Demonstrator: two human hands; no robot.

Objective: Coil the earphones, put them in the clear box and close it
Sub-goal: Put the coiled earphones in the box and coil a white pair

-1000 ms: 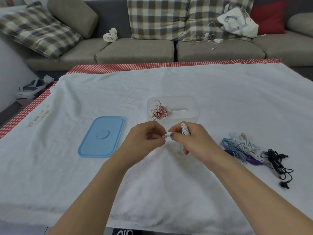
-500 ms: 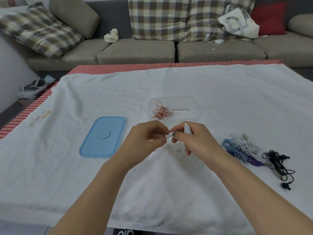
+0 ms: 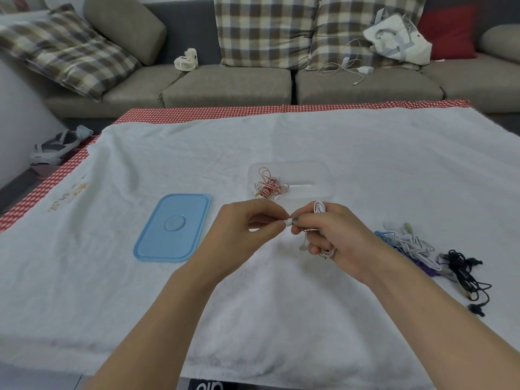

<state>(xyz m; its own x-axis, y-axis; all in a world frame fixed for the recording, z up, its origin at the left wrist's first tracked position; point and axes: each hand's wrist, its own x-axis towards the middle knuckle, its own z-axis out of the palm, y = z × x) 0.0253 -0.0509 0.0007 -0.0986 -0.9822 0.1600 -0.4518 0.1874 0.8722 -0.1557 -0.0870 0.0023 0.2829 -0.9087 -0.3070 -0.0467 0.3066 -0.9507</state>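
Centrally, above the white cloth (image 3: 281, 319): white earphones (image 3: 319, 207) coiled upright in curled right hand (image 3: 334, 235), loose end pointing left, pinched by left hand (image 3: 247, 229); clear box (image 3: 323, 178) just beyond, blue lid (image 3: 173, 228) left.

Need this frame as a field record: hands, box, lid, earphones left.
left hand: pinches the end of the white earphones
right hand: holds the white earphones, wound on its fingers
clear box: open, red-and-white earphones inside
blue lid: off, flat on the white cloth, left of the box
waiting: tangled pile and black earphones, right side
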